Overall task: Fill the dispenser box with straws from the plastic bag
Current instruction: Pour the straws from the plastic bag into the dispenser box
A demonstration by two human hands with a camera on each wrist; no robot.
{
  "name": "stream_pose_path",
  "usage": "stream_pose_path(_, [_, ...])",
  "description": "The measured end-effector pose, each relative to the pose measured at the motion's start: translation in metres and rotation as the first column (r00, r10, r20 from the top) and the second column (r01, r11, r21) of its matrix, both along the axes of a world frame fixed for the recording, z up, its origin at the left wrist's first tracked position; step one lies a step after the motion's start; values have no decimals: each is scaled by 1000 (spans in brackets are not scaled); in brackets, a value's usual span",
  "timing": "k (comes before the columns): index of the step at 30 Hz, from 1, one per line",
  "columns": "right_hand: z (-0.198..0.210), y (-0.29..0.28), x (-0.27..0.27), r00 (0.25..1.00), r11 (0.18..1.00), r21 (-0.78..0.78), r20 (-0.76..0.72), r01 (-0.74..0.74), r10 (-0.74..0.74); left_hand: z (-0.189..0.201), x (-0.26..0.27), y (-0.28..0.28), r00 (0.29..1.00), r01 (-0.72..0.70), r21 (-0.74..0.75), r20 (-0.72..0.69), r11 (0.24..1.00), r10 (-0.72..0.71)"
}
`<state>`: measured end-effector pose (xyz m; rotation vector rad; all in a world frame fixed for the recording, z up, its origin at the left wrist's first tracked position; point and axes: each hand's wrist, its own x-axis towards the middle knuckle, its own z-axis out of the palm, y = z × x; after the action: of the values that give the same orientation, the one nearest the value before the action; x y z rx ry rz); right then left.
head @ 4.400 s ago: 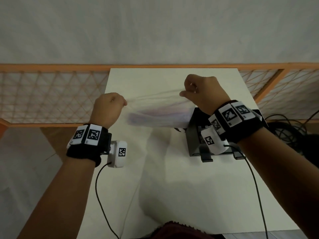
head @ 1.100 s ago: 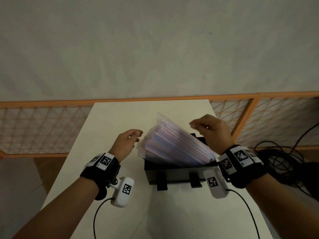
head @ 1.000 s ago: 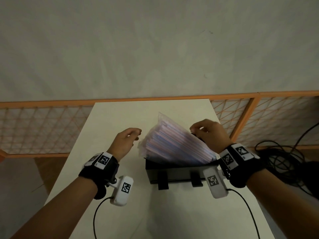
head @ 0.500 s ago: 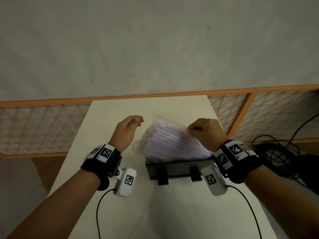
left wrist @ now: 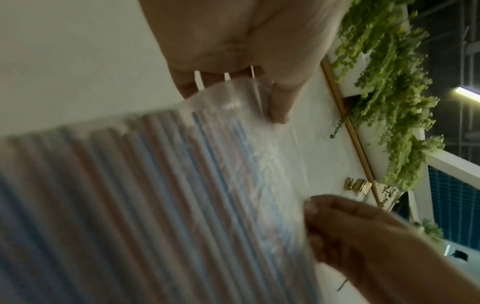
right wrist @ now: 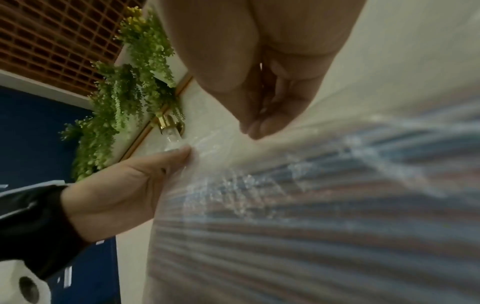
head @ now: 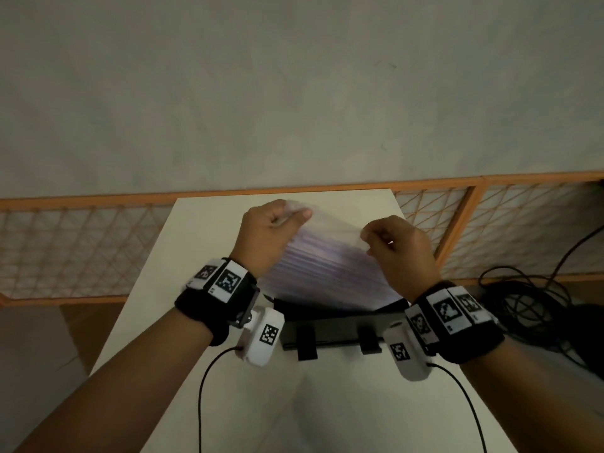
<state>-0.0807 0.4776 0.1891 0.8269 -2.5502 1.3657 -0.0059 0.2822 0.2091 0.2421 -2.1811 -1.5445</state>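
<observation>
Hands both up over the black dispenser box point(head: 330, 325) on the white table point(head: 327, 403): left hand point(head: 268, 237) pinches the upper left corner of the clear plastic bag point(head: 327, 256), right hand point(head: 400, 253) pinches the upper right edge, fingers curled on the film. Bag hangs between them, tilted, its lower end at the box's open top. Striped straws point(left wrist: 155, 205) packed inside, blurred.
</observation>
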Motion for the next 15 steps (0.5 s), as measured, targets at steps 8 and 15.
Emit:
stream_pose_path(8, [-4,10,-3,999,992,125,-26,-31,35,16,-10,-7,992,95,-122,99,988,-84])
stream_pose_path(15, [0,11,-10,999,992,120,-24,-31,34,33,-9,1,991,131,-130,52,983,-126])
